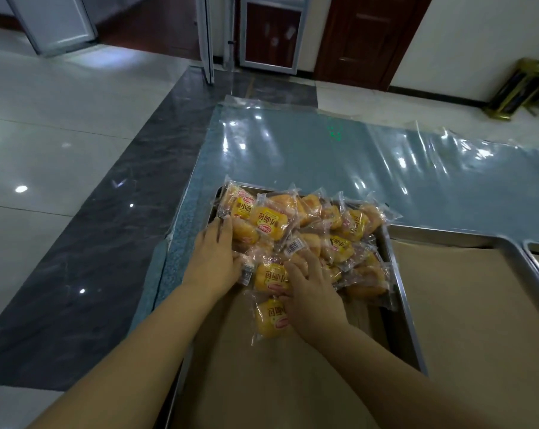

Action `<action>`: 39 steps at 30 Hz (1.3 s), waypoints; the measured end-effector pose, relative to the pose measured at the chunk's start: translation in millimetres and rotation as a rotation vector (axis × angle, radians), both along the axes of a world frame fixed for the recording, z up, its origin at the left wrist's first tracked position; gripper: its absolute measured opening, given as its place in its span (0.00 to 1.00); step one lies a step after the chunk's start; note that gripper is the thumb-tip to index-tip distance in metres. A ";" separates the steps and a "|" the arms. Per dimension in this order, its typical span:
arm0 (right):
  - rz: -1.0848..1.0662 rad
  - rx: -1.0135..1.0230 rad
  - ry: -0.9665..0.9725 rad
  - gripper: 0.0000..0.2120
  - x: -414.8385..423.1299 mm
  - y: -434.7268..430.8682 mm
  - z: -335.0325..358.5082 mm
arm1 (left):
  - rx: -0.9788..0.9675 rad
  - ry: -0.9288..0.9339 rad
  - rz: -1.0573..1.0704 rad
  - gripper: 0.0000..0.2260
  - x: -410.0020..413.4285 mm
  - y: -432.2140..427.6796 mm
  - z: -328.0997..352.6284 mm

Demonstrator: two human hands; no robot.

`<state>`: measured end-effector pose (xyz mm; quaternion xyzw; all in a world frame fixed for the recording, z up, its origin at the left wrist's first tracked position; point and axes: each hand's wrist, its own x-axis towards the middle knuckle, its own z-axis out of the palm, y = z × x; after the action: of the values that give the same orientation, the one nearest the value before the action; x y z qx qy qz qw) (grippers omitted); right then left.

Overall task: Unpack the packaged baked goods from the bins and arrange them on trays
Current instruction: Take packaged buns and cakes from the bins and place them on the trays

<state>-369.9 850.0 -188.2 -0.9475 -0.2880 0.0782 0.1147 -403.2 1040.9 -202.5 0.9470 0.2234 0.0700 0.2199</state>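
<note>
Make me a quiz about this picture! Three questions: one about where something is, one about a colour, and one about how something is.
1. Where do the buns lie?
A. in a tray
B. on the floor
C. on a chair

2. What colour are the labels on the buns?
A. blue
B. yellow
C. green

3. How are the buns?
A. unwrapped
B. sliced
C. sealed in clear wrappers

Answers:
1 A: the pile sits inside the tray's metal rim.
2 B: every label that faces up is yellow.
3 C: shiny clear wrappers with crimped ends cover each bun.
</note>
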 end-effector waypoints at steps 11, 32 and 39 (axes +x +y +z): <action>0.030 0.136 -0.096 0.20 -20.9 -82.6 54.6 | 0.041 -0.192 0.008 0.25 -69.1 -43.5 62.0; -0.317 0.076 0.066 0.23 -88.9 -456.2 103.6 | 0.003 -0.082 -0.547 0.19 -111.3 -416.7 96.2; -0.427 0.055 0.073 0.23 -80.7 -561.8 128.3 | 0.046 -0.100 -0.630 0.19 -86.5 -512.3 120.1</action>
<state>-450.6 288.2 -59.9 -0.9801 -0.0783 0.0785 0.1649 -489.7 528.6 -82.4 0.9697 -0.0937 0.0502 0.2198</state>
